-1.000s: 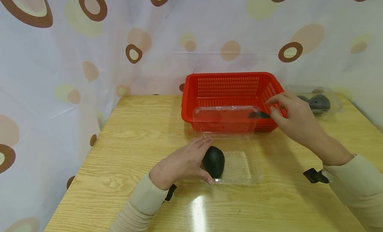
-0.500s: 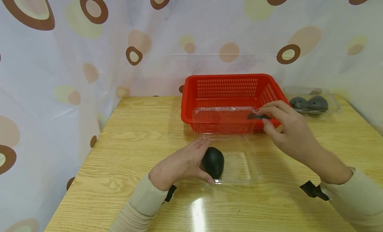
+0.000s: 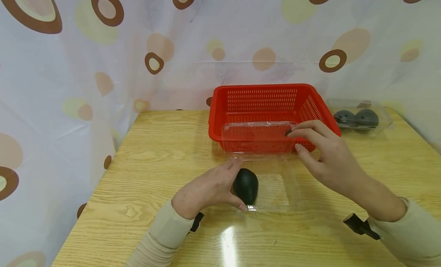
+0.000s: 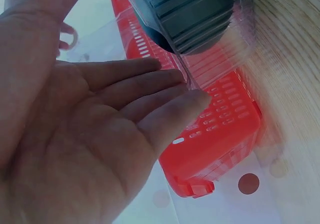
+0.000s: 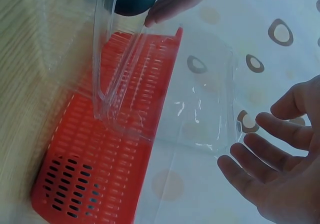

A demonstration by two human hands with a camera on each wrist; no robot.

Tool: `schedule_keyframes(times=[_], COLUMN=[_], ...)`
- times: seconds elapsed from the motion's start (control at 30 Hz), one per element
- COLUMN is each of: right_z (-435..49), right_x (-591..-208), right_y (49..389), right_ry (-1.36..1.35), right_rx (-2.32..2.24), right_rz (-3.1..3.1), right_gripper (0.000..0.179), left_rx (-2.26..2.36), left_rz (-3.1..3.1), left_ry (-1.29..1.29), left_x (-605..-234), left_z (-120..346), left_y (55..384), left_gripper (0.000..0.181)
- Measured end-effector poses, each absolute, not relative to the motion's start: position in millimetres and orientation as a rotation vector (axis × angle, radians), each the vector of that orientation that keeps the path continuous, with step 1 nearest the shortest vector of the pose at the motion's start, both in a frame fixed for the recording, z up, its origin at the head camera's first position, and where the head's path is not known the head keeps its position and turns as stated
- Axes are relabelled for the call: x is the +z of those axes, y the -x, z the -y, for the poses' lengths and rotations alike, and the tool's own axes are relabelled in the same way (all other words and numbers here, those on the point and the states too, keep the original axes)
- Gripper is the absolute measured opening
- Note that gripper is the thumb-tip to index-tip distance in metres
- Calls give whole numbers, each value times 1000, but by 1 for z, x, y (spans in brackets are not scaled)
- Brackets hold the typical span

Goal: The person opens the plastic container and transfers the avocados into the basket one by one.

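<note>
A clear plastic clamshell container (image 3: 275, 190) rests on the table with its lid (image 3: 258, 138) standing up. In its left half lies a dark green, smooth, egg-shaped fruit (image 3: 246, 186) resembling an avocado. My left hand (image 3: 215, 188) spans the container's left end, thumb at the front rim and fingertips toward the hinge. The left wrist view shows those fingers (image 4: 150, 94) nearly straight against the plastic. My right hand (image 3: 325, 156) is at the lid's upper right corner, thumb apart from the fingers; in the right wrist view its fingertips (image 5: 225, 164) are right at the lid's edge.
Behind the lid stands a red perforated basket (image 3: 262, 98), with a dark item (image 3: 288, 132) inside its front right part. A second clear container (image 3: 384, 117) at the back right holds two dark rounded fruits (image 3: 366, 118). A patterned cloth (image 3: 193, 41) hangs behind the wooden table (image 3: 148, 175).
My right hand has moved left and slightly down from the basket's right side to the lid's corner, covering most of the dark item in the basket. The left hand stays in place.
</note>
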State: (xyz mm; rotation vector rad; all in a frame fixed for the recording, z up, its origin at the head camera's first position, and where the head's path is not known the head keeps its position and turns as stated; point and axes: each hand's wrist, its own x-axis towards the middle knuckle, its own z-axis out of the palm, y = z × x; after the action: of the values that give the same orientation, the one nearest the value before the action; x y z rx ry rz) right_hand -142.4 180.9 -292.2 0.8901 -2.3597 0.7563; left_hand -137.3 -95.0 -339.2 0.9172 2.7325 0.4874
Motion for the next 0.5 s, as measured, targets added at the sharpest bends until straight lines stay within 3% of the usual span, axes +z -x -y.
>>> schedule_keyframes(times=[0.5], right_z=[-162], right_x=[-314], right_y=[136], right_ry=[-1015], right_rx=[748], right_rz=[2409], right_gripper=[32], left_rx=[404], left_rz=[-2719], left_ry=[-983], left_x=[-336], left_z=[95], left_y=[137], left_gripper=[107])
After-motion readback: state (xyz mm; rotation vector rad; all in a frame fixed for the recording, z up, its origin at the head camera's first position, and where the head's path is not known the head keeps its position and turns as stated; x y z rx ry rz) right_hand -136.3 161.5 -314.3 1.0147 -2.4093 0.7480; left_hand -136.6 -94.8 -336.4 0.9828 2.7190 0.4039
